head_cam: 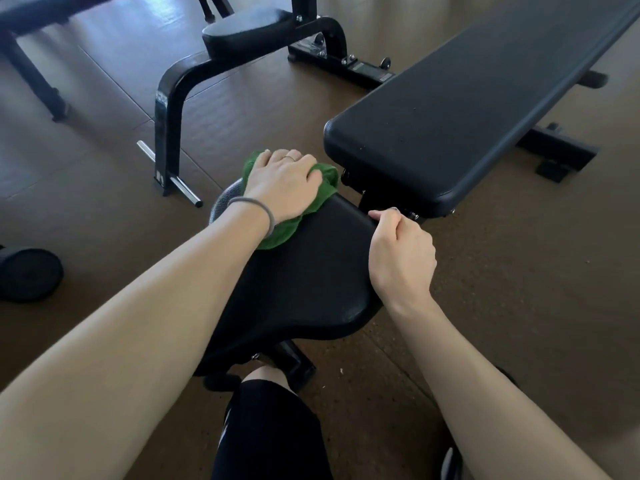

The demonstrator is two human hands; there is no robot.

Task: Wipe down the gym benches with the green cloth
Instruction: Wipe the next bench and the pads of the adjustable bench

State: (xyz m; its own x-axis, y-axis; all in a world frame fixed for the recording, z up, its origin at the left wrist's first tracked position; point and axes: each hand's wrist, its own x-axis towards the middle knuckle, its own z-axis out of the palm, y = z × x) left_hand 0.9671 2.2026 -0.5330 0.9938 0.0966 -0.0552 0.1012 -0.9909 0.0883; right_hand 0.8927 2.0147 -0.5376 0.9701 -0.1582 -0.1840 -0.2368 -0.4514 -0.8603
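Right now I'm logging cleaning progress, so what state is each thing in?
green cloth: bunched, pressed on seat pad's far end
left hand: pressing cloth
right hand: gripping seat pad's right edge
seat pad: being wiped
long back pad: flat, untouched

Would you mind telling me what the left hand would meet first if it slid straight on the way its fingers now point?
Probably nothing on the seat pad: the left hand, pressing the green cloth, already reaches its far edge. Beyond lies floor, then the other bench's frame; depth is unclear.
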